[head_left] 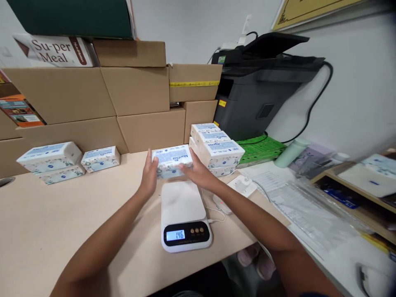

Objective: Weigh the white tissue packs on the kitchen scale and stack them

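Note:
Between both hands is a white and blue tissue pack (173, 160), held just beyond the far edge of a white digital scale (182, 202). My left hand (150, 173) presses its left end, fingers pointing up. At the right end, my right hand (199, 169) grips it with the thumb across the front. The scale's lit display (175, 235) appears to read 146, perhaps with a decimal point. A stack of similar tissue packs (222, 152) stands right of the held one. More packs lie at the left: two stacked (51, 159) and a single one (101, 159).
Cardboard boxes (145, 128) line the back of the table. A dark printer (260, 90) stands at the back right above a green mat (262, 148). Right of the scale are a white power strip (222, 204) and cable, then papers, a green bottle (291, 152) and a wooden organizer (355, 198).

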`<state>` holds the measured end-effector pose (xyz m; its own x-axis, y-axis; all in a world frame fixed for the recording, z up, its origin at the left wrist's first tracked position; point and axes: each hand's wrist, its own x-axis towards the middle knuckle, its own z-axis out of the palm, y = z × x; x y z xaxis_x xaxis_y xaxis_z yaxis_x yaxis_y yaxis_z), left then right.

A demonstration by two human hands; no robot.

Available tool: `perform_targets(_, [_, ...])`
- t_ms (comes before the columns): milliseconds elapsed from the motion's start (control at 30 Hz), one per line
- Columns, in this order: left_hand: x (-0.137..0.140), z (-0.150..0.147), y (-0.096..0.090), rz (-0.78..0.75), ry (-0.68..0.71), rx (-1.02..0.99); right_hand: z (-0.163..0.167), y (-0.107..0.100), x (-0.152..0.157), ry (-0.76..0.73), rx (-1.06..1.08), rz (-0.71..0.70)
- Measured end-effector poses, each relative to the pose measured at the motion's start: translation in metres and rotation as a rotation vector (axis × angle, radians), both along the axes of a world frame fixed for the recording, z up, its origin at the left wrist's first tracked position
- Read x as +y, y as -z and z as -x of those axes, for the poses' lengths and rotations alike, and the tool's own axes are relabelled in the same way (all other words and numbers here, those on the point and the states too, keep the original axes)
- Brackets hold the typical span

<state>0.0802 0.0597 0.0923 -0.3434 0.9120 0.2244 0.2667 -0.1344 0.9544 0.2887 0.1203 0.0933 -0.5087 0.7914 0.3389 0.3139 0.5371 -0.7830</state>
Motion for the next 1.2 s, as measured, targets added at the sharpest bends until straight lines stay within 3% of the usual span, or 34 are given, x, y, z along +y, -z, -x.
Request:
perform_targets(100, [0.039,0.021,0.008,0.12,-0.059,0.21,0.009,-0.006,0.018,0.079,-0.248,-0.217])
perform_targets(167, [0.054,0.031,0.018,0.159,-0.055,0.261,-0.005,0.001,0.012,0.023,-0.305,-0.437])
perform_targets(267, [0.067,0.041,0.032,0.177,0.038,0.509,-0.046,0.021,-0.002,-0.011,-0.276,-0.652])
perform_targets(367, [0.085,0.041,0.038,0.183,0.12,0.776,-0.08,0.034,-0.004,0.143,-0.19,-0.745])
perform_targets(467, [0.114,0.033,0.039,0.186,0.095,0.826,-0.087,0.034,0.005,0.312,-0.088,-0.832])
perform_targets(600, [0.152,0.017,0.039,0.188,0.081,0.888,-0.075,0.031,0.015,0.424,0.077,-0.95])
perform_targets(767, [0.174,0.008,0.044,0.202,0.039,0.956,-0.07,0.033,0.02,0.545,0.12,-1.255])
perform_targets(1200, [0.182,0.013,0.041,0.197,0.02,1.01,-0.07,0.037,0.015,0.536,0.136,-1.185])
